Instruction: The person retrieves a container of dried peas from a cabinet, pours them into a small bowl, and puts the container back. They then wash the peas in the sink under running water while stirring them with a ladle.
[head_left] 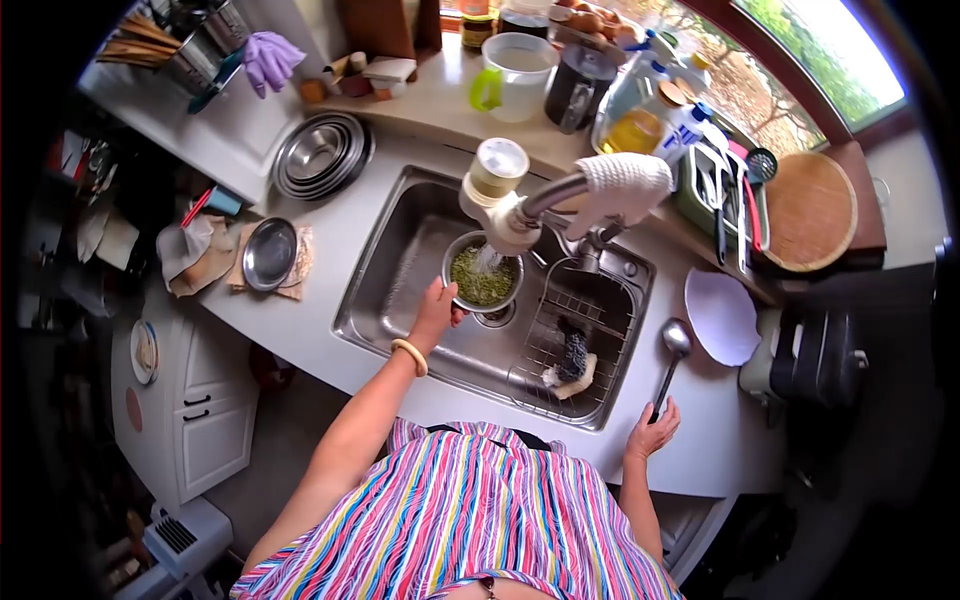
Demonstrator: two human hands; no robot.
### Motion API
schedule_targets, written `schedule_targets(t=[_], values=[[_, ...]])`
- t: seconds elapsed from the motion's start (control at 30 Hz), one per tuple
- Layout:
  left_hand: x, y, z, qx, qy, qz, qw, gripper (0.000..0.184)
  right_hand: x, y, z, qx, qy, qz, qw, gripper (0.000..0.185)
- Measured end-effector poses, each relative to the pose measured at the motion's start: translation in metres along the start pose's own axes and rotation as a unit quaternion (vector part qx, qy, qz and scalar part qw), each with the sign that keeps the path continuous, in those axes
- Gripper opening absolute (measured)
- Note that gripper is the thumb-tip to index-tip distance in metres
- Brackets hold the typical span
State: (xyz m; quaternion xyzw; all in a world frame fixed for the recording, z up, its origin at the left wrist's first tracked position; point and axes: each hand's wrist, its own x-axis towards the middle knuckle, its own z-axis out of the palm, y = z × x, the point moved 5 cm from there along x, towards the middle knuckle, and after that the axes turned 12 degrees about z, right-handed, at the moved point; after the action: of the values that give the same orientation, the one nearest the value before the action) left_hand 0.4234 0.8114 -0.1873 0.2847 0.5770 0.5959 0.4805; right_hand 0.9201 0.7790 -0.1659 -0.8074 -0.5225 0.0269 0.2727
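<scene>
My left hand (436, 312) grips the rim of a small metal bowl (449, 262) over the sink. Small green bits, perhaps beans or chopped greens, lie in the bowl (483, 278), and water runs onto them from the white filter head (507, 225) on the tap. The fingers under the bowl are partly hidden. On the counter right of the sink is a metal ladle (677, 338), its bowl pointing away from me. My right hand (654, 432) has its fingers around the end of the ladle's handle.
The steel sink (372, 290) holds a wire rack (530, 370) with a dark scrubber and a pale sponge. A lilac leaf-shaped dish (722, 318) stands right of the ladle. Stacked metal bowls (322, 155) and a metal dish (270, 255) sit on the left.
</scene>
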Motion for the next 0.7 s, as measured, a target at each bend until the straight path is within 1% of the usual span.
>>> schedule_targets(t=[0.03,0.07,0.1,0.13,0.17,0.2,0.3,0.33,0.43,0.47,0.5,0.57,0.63,0.67,0.7], values=[[0.0,0.001,-0.001,0.007,-0.001,0.001,1.0,0.016,0.004,-0.011,0.005,0.053,-0.016,-0.008,0.998,0.039],[0.0,0.003,-0.002,0.014,-0.003,0.001,1.0,0.017,0.005,-0.049,0.008,0.14,-0.114,0.055,0.982,0.034],[-0.001,0.005,-0.004,0.02,-0.007,0.0,1.0,0.017,0.005,-0.069,0.03,0.205,-0.158,0.031,0.965,0.028],[0.0,0.004,-0.007,0.021,-0.016,0.004,1.0,0.017,0.0,-0.117,0.039,0.231,-0.273,0.063,0.932,0.026],[-0.001,0.006,-0.009,0.028,-0.015,-0.001,0.999,0.017,-0.006,-0.154,0.056,0.219,-0.359,0.034,0.907,0.027],[-0.002,0.01,-0.011,0.035,-0.015,-0.004,0.999,0.017,-0.017,-0.189,0.071,0.225,-0.431,0.07,0.871,0.03],[-0.002,0.012,-0.018,0.051,-0.013,-0.012,0.999,0.016,-0.04,-0.261,0.135,0.258,-0.571,0.068,0.776,0.04],[-0.001,0.013,-0.021,0.055,-0.011,-0.013,0.998,0.016,-0.044,-0.279,0.152,0.277,-0.585,0.072,0.759,0.037],[-0.002,0.018,-0.027,0.079,-0.013,-0.026,0.996,0.017,-0.047,-0.322,0.168,0.255,-0.64,-0.01,0.725,0.03],[-0.002,0.019,-0.029,0.082,-0.022,-0.029,0.996,0.018,-0.047,-0.326,0.175,0.25,-0.636,-0.034,0.729,0.024],[-0.002,0.019,-0.03,0.083,-0.031,-0.032,0.996,0.018,-0.045,-0.325,0.183,0.203,-0.629,-0.045,0.749,0.021],[-0.003,0.017,-0.028,0.081,-0.046,-0.042,0.995,0.019,-0.044,-0.321,0.185,0.184,-0.626,-0.032,0.757,0.02],[-0.002,0.016,-0.023,0.073,-0.063,-0.052,0.994,0.018,-0.04,-0.315,0.178,0.182,-0.585,-0.044,0.789,0.02],[0.002,0.01,-0.023,0.097,-0.098,-0.085,0.987,0.022,-0.037,-0.314,0.172,0.182,-0.562,-0.05,0.805,0.02],[0.006,0.016,-0.025,0.233,-0.044,0.025,0.971,0.023,-0.034,-0.314,0.165,0.161,-0.535,-0.073,0.827,0.02]])
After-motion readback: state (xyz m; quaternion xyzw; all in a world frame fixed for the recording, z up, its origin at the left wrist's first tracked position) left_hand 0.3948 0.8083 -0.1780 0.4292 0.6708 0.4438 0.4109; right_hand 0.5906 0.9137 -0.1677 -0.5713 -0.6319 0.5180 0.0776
